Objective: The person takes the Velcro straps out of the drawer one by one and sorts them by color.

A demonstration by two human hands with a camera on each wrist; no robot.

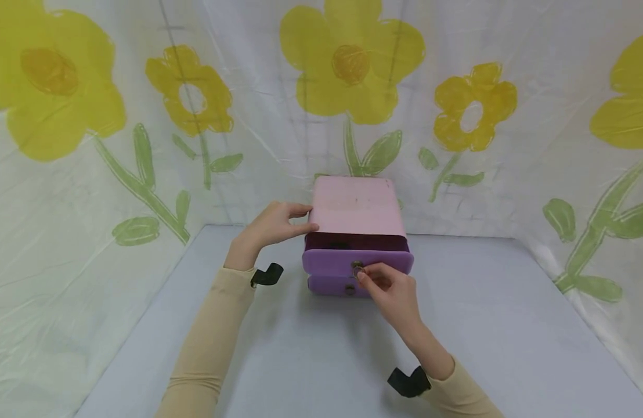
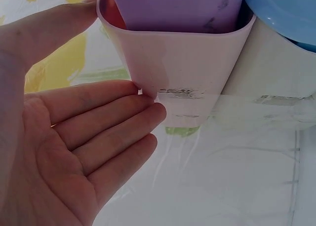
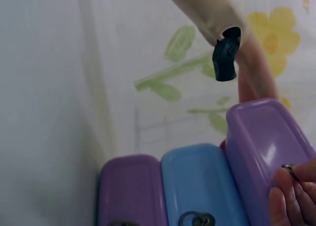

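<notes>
A small chest of drawers with a pink top (image 1: 355, 203) stands towards the back of the table. Its top purple drawer (image 1: 321, 258) is partly pulled out, leaving a dark gap under the pink lid. My right hand (image 1: 392, 290) pinches the metal ring pull (image 1: 358, 269) on that drawer between thumb and fingertips. On the left, my left hand (image 1: 274, 223) rests against the pink casing with fingers straight, the thumb near its front edge. In the left wrist view, the fingertips (image 2: 158, 112) touch the pink casing (image 2: 182, 63).
Below the pulled drawer sit a blue drawer (image 3: 197, 176) and another purple drawer (image 3: 131, 186), both with ring pulls. A pale table (image 1: 311, 360) spreads around the chest. Behind it hangs a white sheet (image 1: 264, 104) with yellow flowers.
</notes>
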